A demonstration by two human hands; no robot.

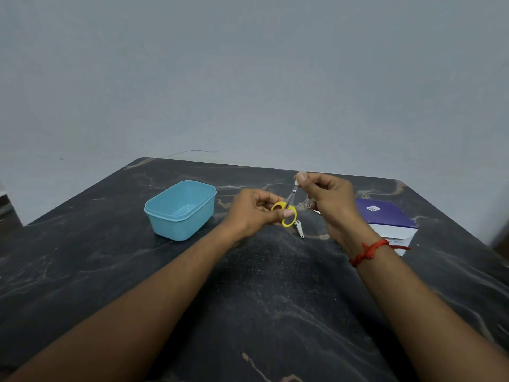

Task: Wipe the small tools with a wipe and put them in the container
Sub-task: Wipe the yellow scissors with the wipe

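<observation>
Small scissors (pixel 289 201) with yellow handle rings are held above the dark table. My left hand (pixel 254 212) grips the yellow rings. My right hand (pixel 329 198) pinches a small white wipe (pixel 300 176) around the tip of the blades. A metal nail clipper (pixel 299 229) lies on the table just below the scissors. The open light-blue container (pixel 180 209) stands to the left of my left hand and looks empty.
A purple and white box (pixel 385 220) lies at the right, partly behind my right wrist, which wears a red thread. The dark marbled table (pixel 275 299) ends at a grey wall behind.
</observation>
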